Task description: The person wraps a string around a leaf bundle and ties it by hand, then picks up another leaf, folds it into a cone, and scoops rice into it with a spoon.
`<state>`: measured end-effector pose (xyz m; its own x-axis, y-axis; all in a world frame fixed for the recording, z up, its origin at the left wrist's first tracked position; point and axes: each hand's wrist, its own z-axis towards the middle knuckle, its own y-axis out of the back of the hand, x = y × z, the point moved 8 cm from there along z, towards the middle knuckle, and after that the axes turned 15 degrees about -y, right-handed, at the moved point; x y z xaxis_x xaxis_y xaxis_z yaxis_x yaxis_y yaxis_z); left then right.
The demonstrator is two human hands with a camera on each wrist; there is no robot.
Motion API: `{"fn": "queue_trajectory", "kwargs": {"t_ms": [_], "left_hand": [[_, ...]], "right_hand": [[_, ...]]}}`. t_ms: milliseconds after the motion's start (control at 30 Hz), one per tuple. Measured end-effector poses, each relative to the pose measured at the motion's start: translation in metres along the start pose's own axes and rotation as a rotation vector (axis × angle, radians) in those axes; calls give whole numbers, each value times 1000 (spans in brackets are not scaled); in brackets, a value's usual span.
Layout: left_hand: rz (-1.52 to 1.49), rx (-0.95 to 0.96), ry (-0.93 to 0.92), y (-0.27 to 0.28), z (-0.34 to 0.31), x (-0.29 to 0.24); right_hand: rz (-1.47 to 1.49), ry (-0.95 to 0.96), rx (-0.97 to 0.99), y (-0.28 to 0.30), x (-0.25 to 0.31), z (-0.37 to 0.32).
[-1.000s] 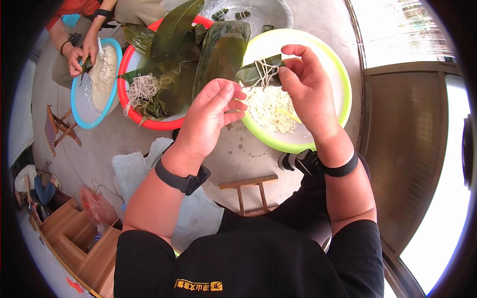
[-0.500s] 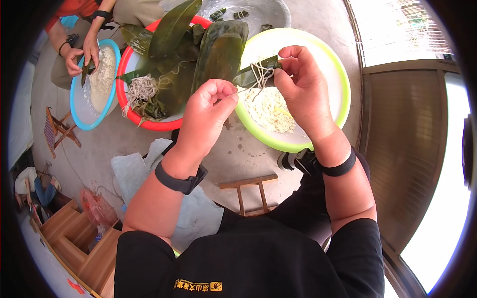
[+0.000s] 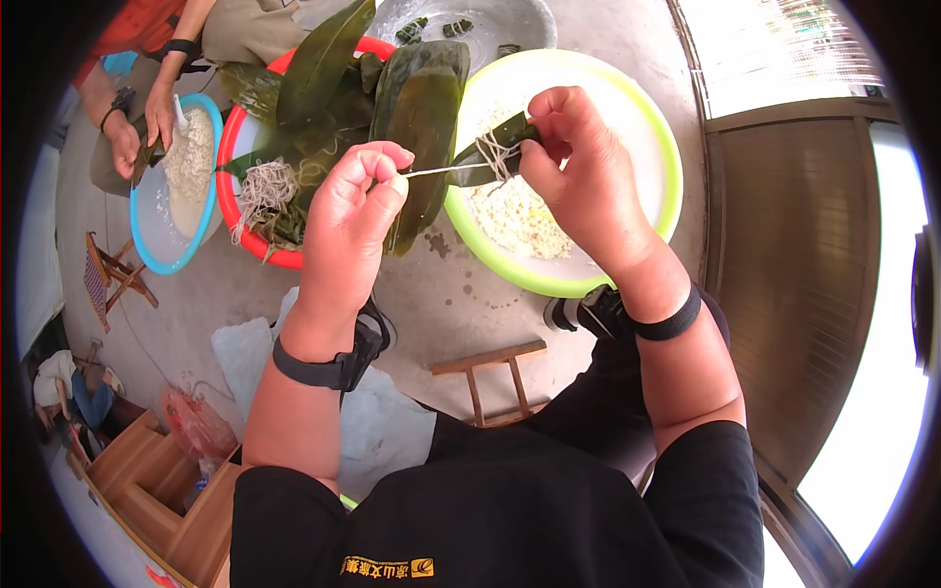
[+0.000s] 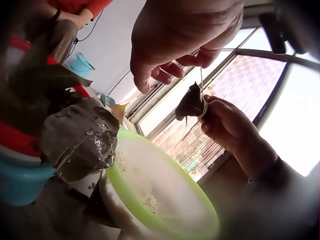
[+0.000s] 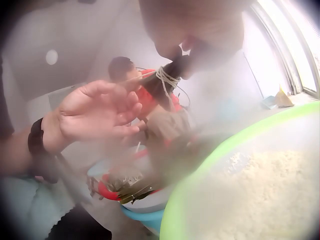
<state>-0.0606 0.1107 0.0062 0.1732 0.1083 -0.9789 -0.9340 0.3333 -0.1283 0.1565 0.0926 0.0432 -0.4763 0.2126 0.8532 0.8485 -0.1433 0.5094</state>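
A leaf-wrapped rice dumpling (image 3: 472, 174), with several turns of pale string around it, is held by my right hand (image 3: 593, 176) above the green-rimmed basin. Out to the left, my left hand (image 3: 348, 211) pinches the loose end of the string (image 3: 436, 171) between thumb and fingers. The string runs straight and taut between the two hands. In the left wrist view the dumpling (image 4: 190, 103) shows as a dark, pointed leaf bundle under my left hand (image 4: 185, 30). The right wrist view shows the string wraps (image 5: 167, 79) near the end that my right fingers grip.
Rice lies in the green-rimmed basin (image 3: 672, 167). Left of it, a red basin (image 3: 227, 196) holds long leaves (image 3: 319, 83) and loose strings (image 3: 267, 191). Another person's hands (image 3: 123, 147) work at a blue basin (image 3: 147, 245). A metal bowl (image 3: 537, 22) holds wrapped dumplings.
My left hand, empty-fingered at first, took the string end near the dumpling and drew it leftward, pulling the string straight. My right hand and the dumpling have shifted slightly left in view.
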Motion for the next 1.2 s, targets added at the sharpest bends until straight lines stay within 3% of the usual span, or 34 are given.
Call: {"fn": "queue_trajectory", "kwargs": {"t_ms": [167, 333, 433, 567, 667, 867, 967, 1200], "left_hand": [[53, -100, -81, 8, 9, -4], [122, -173, -167, 10, 13, -9], [-2, -246, -110, 11, 14, -9], [43, -197, -125, 11, 12, -8], [-23, -162, -48, 12, 14, -1], [-255, -163, 215, -1, 5, 19], [-230, 15, 300, -25, -1, 15], [-299, 69, 335, -38, -6, 27]], "right_hand": [[-94, 97, 45, -13, 10, -9], [-26, 27, 71, -11, 5, -5], [46, -30, 79, -7, -2, 0], [76, -74, 101, -6, -5, 1], [6, -50, 87, -7, -3, -1], [139, -107, 129, -7, -8, -3], [178, -125, 154, -8, -6, -4], [305, -148, 279, -13, -15, -2]]}}
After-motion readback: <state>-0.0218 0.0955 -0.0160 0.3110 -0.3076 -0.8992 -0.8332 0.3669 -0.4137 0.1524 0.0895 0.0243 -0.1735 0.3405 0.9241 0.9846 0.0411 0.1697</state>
